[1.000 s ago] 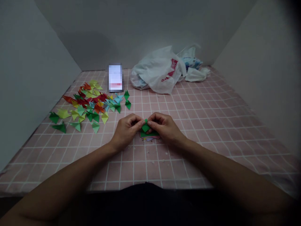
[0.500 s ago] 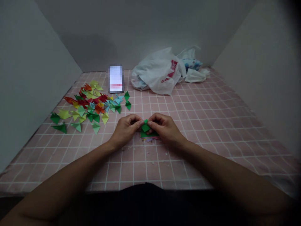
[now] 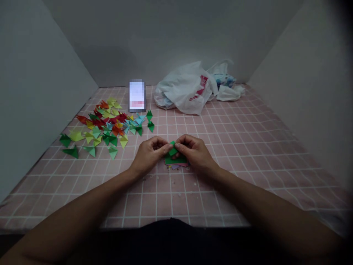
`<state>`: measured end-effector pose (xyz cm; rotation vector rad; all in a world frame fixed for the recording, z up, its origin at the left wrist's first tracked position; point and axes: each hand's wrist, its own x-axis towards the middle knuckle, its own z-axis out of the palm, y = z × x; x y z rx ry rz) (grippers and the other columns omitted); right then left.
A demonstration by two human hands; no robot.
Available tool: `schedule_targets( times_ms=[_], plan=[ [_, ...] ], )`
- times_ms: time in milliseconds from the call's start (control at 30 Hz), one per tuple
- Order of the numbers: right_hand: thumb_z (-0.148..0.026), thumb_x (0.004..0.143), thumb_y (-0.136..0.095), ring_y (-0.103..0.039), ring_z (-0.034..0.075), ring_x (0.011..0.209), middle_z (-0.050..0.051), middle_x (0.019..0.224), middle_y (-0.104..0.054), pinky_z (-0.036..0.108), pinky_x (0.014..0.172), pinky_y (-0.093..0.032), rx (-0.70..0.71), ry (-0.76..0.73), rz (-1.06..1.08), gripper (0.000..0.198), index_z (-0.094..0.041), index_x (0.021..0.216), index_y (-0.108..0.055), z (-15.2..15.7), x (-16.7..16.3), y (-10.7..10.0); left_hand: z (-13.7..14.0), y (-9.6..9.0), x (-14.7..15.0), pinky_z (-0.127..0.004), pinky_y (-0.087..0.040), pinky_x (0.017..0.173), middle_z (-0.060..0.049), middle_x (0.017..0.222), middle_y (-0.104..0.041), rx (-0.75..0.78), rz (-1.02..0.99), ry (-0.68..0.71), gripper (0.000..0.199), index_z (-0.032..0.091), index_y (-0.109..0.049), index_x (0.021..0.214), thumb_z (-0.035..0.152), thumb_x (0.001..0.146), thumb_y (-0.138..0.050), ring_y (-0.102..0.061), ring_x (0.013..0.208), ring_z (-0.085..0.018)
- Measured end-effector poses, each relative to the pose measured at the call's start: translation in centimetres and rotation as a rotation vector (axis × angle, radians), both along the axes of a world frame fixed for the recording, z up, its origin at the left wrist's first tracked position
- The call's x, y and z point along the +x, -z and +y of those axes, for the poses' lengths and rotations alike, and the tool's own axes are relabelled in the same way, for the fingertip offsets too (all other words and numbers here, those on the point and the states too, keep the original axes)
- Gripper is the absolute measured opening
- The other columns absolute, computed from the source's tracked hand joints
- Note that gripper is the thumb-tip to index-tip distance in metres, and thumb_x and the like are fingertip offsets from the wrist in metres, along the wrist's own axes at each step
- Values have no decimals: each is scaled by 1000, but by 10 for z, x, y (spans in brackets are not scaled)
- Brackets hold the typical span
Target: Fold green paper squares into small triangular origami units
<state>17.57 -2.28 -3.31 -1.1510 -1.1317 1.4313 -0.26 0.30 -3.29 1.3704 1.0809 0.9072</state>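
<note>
A small folded piece of green origami paper (image 3: 173, 148) is pinched between my two hands, just above a stack of paper sheets (image 3: 176, 160). My left hand (image 3: 151, 151) grips its left side with thumb and bent fingers. On its right side, my right hand (image 3: 193, 150) is closed in the same kind of pinch. Green is the top sheet of the stack, and pink, yellow and lilac edges peek out below. Part of the folded paper is covered by my fingertips.
Left of my hands spreads a pile of folded paper cranes (image 3: 110, 123) in several colours. Behind it a phone (image 3: 136, 95) stands upright, its screen blurred. White plastic bags (image 3: 187, 88) lie at the back. Small scraps dot the checked tablecloth (image 3: 231, 147). Grey walls enclose three sides.
The green paper between my fingers has turned slightly, showing a narrower, slanted face. Both hands stay in nearly the same place. The whole view has shifted down a little.
</note>
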Motion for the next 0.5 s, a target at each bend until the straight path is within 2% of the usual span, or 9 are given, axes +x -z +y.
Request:
schedule_targets(
  times_ms=[133,367,500],
  plan=[
    [-37,80,-74,-62,13,58,-2,64,-62,25,55,-51,-20,-25,0,23,-20,76,-59,-3,-1,-3,-1,0,-1,-24,-43,57,0,63,-61,24,19,11,27,17,-66,71,41,80,-75,-54,58,-11],
    [-37,80,-74,-60,12,56,-3,62,-61,24,54,-50,-10,4,12,23,-20,76,-59,-3,-2,-1,-3,-6,-1,-25,-45,59,0,63,-61,75,50,28,28,17,-65,72,41,86,-65,-56,59,-12],
    [-36,81,-73,-60,11,56,-3,63,-62,25,56,-50,9,8,-1,22,-19,77,-60,-3,-1,-1,-3,-5,-1,-25,-45,61,0,67,-62,33,4,57,29,16,-66,76,43,83,-70,-55,62,-12]
  ],
)
